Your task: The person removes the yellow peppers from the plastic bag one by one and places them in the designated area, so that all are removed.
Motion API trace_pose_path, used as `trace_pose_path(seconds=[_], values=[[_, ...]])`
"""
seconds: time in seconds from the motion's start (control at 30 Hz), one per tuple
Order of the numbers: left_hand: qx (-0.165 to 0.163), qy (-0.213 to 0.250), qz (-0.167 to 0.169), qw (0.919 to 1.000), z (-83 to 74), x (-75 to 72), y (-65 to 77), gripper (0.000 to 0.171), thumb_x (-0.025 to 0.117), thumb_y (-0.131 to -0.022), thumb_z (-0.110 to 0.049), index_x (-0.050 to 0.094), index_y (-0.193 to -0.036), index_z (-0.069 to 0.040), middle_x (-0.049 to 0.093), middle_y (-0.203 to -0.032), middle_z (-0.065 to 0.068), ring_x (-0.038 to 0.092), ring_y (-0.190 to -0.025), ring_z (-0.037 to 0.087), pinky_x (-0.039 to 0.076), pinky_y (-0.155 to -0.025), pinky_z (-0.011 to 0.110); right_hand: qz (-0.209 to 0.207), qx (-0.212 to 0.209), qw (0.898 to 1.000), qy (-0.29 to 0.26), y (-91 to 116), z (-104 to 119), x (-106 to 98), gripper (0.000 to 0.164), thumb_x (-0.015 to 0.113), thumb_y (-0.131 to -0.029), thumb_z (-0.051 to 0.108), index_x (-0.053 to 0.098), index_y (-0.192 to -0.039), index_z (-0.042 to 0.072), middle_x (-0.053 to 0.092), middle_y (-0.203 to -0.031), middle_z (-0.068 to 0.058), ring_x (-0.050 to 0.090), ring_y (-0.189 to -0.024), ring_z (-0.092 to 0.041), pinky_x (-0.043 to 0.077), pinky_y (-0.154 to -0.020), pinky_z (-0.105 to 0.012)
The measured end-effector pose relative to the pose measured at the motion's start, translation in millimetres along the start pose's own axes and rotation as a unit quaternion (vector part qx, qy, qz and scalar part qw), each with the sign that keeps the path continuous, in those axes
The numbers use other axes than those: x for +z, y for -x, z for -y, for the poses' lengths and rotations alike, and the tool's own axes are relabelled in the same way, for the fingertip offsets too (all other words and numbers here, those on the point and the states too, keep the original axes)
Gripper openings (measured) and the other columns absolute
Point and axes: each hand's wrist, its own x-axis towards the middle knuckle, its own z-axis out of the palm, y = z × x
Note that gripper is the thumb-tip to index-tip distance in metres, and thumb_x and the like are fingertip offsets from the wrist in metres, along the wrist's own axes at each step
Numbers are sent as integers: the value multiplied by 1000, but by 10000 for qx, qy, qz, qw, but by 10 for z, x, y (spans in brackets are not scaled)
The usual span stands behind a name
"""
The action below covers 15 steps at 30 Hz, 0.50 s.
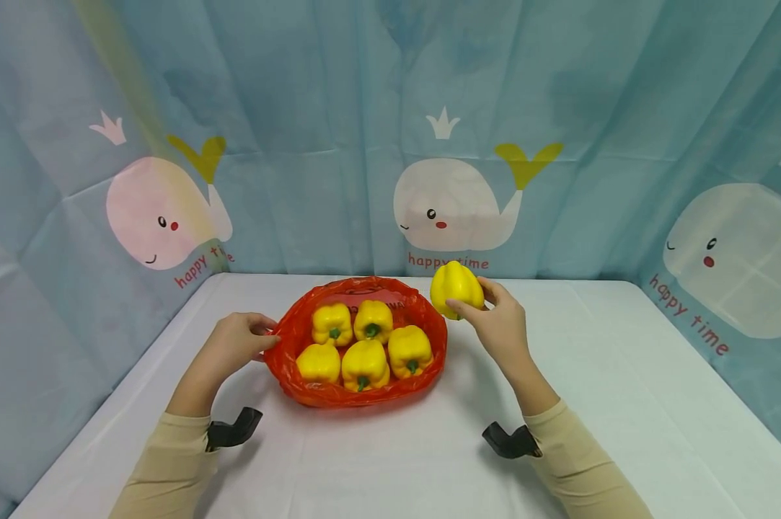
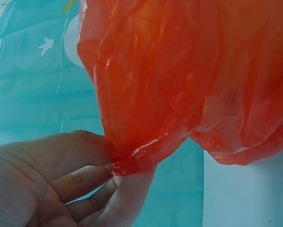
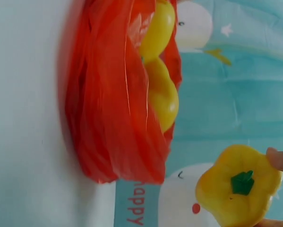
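A red plastic bag (image 1: 299, 393) lies open on the table with several yellow bell peppers (image 1: 365, 365) inside, most with their green stems toward me. My left hand (image 1: 234, 346) pinches the left edge of the bag; in the left wrist view the thumb and fingers grip a gathered corner of the red plastic (image 2: 146, 109). My right hand (image 1: 502, 324) holds one yellow bell pepper (image 1: 455, 288) between thumb and fingers, raised just beyond the bag's right rim. In the right wrist view, the green stem of this bell pepper (image 3: 217, 184) faces the camera.
A white-covered table (image 1: 377, 461) carries the bag. Behind it and along both sides hangs a blue curtain (image 1: 312, 202) printed with whales and lettering. Each sleeve has a black strap mount (image 1: 510, 441) at the wrist.
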Motion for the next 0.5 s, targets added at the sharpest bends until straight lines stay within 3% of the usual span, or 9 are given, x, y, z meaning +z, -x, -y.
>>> trace_pose_path(seconds=[0.5], values=[[30, 20, 21, 10000, -2, 0, 11, 40, 64, -95, -18, 61, -125, 7, 69, -107, 23, 67, -80, 18, 62, -80, 41, -84, 306, 9994, 100, -120, -212, -306, 82, 75, -86, 43, 43, -148, 1, 50, -149, -20, 46, -139, -34, 46, -110, -51]])
